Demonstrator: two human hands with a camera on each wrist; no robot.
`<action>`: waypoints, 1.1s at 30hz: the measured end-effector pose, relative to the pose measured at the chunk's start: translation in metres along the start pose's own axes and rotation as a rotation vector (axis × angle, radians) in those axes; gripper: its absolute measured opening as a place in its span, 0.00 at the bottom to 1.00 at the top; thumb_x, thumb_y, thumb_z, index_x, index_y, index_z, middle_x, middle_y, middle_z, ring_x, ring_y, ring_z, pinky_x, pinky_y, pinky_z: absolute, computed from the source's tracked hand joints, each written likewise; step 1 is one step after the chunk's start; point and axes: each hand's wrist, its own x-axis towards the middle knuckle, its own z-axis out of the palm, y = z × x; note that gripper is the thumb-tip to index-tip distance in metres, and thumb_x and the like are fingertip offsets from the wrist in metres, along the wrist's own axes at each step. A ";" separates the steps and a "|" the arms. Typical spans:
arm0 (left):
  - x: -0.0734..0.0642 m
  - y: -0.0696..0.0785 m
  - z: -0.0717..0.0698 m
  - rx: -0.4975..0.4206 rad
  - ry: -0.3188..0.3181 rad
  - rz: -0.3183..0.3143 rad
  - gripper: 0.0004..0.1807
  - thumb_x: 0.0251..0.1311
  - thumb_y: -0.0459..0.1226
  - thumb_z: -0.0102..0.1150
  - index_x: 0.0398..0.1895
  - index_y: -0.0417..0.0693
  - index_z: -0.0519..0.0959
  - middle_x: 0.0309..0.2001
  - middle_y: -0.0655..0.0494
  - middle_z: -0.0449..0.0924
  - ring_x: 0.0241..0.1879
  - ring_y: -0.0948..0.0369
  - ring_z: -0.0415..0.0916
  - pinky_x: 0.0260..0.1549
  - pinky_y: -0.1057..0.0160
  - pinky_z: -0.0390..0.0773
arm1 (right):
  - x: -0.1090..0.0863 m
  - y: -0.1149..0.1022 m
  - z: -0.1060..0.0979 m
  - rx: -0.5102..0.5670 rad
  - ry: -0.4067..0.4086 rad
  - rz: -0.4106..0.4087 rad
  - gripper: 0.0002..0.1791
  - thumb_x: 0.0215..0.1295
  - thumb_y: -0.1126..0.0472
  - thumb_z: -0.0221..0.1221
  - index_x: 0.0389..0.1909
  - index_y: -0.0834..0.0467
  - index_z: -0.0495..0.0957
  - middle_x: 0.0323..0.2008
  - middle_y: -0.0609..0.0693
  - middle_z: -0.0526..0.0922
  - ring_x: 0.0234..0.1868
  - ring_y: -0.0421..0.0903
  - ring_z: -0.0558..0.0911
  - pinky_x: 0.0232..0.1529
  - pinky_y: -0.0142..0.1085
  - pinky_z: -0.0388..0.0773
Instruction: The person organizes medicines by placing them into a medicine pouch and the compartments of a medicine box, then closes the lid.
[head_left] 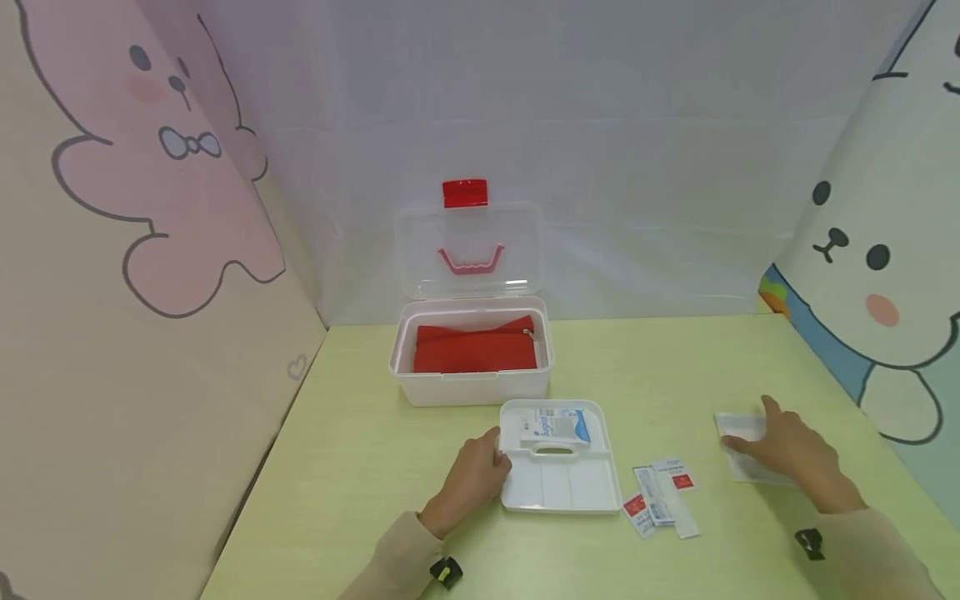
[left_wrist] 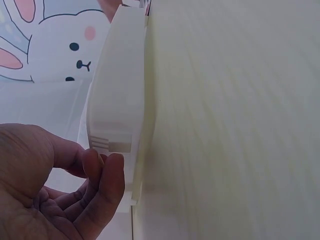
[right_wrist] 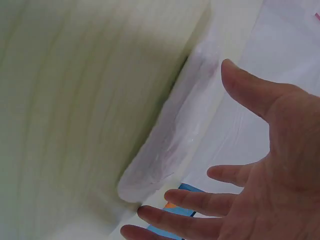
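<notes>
White box (head_left: 474, 390) with red pouch (head_left: 476, 353), beyond the left hand (head_left: 469, 475), which pinches the tray's (head_left: 557, 492) near edge, seemingly to steady it; small packets (head_left: 654, 497) between the hands; white pack (head_left: 745, 427) below the right hand (head_left: 797, 450), fingers spread, apparently to span it.

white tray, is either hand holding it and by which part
The left hand holds the white tray by its left edge.

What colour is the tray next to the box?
The tray is white all over, and it shows best in the head view.
</notes>
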 end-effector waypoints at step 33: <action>-0.001 0.001 -0.001 0.009 0.002 -0.010 0.30 0.62 0.34 0.53 0.66 0.28 0.66 0.15 0.62 0.60 0.16 0.66 0.63 0.14 0.69 0.64 | 0.001 0.010 -0.005 0.190 0.171 -0.026 0.26 0.74 0.58 0.46 0.57 0.80 0.59 0.48 0.82 0.71 0.40 0.72 0.77 0.31 0.53 0.74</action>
